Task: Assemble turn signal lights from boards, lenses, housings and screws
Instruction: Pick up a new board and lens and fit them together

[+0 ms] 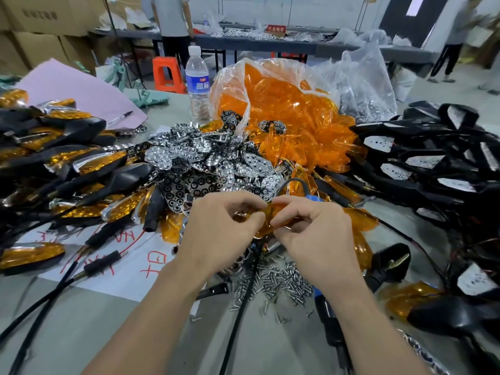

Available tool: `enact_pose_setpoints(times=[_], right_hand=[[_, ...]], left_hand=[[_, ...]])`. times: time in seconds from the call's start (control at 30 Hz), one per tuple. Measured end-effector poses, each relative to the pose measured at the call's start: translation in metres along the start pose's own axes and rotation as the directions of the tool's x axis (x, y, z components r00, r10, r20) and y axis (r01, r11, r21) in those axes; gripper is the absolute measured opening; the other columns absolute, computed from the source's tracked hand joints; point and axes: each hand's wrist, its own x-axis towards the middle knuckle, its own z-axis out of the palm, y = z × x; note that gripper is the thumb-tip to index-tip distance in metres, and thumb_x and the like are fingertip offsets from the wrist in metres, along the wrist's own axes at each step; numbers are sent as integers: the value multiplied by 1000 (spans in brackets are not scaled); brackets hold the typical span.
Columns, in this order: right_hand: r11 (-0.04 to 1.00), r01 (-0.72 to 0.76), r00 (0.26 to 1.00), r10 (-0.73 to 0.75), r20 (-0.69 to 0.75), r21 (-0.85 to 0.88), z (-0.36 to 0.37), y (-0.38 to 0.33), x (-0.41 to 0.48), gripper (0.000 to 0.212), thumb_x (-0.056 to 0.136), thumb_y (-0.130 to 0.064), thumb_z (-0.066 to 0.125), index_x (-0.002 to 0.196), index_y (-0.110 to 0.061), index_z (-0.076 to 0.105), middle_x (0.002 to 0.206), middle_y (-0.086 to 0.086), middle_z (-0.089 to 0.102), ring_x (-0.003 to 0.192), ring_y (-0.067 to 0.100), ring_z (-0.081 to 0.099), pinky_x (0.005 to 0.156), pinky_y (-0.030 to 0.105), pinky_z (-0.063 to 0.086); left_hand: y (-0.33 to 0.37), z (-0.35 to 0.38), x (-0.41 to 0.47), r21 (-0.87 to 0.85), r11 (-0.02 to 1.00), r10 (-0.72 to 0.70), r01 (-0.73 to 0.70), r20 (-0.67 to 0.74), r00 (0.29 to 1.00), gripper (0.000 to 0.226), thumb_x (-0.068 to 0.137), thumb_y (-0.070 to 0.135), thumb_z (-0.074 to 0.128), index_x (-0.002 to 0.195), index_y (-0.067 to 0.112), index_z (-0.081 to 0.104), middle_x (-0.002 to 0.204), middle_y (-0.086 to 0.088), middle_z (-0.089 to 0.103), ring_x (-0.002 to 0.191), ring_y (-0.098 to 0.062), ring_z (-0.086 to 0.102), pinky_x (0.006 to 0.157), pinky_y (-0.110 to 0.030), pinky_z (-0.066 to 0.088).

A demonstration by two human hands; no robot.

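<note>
WIP: left hand (219,228) & right hand (313,234) pinching amber lens (273,212). Done: finished lights (81,163), big pile. Outstanding: many housings (433,158), screws (278,282).

The amber lens (273,213) is translucent; the orange lenses (292,117) in the clear bag (362,77) glow brighter. Silver chrome reflectors (186,158) are patterned with round cups, some ringed black. Black housings (433,131) hold white boards (378,143) speckled with dark dots. Silver screws (281,280); white paper (130,269) with red handwriting; pink sheet (75,87); orange stool (166,74); blue-labelled bottle (198,85); grey worktop (81,320)
</note>
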Motion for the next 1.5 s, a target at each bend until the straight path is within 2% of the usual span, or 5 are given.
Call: enact_pose_setpoints(times=[0.23, 0.53, 0.83, 1.03, 1.5], right_hand=[[994, -13, 998, 20, -63, 111, -11, -2, 15, 47, 80, 15, 72, 79, -31, 83, 105, -19, 78, 96, 0, 73, 83, 25, 61], [717, 144, 934, 129, 332, -682, -15, -22, 24, 33, 84, -6, 63, 83, -33, 83, 58, -23, 57, 59, 3, 55, 98, 32, 48], [499, 318, 906, 90, 413, -806, -2, -11, 28, 22, 82, -14, 71, 81, -34, 81, 82, -14, 71, 92, 13, 58, 100, 35, 38], [965, -168, 974, 193, 116, -200, -33, -25, 21, 23, 88, -9, 76, 74, -26, 74, 72, -6, 75, 64, 3, 67, 67, 22, 54], [876, -226, 974, 194, 119, 426, 21, -35, 5, 34, 96, 11, 57, 95, -18, 75, 76, 11, 73, 72, 15, 68, 63, 34, 61]], left_hand=[[-5, -17, 18, -273, 932, -217, 239, 107, 970, 26, 83, -1, 80, 92, 23, 83, 77, -5, 79, 64, -26, 76, 57, -35, 62], [-23, -22, 31, -716, 561, -528, 416, 77, 846, 45, 94, -20, 44, 112, 11, 71, 99, -9, 78, 80, -21, 79, 54, -28, 60], [-21, -24, 26, -786, 471, -449, 400, 177, 876, 35, 89, 29, 69, 120, 14, 69, 81, 3, 57, 56, -9, 47, 43, -19, 35], [-19, -16, 20, -534, 784, -396, 318, -34, 918, 7, 88, 22, 80, 89, 26, 75, 77, 10, 64, 58, -4, 51, 58, -24, 40], [4, 6, 4, -543, 808, -305, 229, -53, 951, 61, 101, 68, 34, 89, 32, 82, 72, 7, 76, 58, -12, 73, 47, -28, 58]])
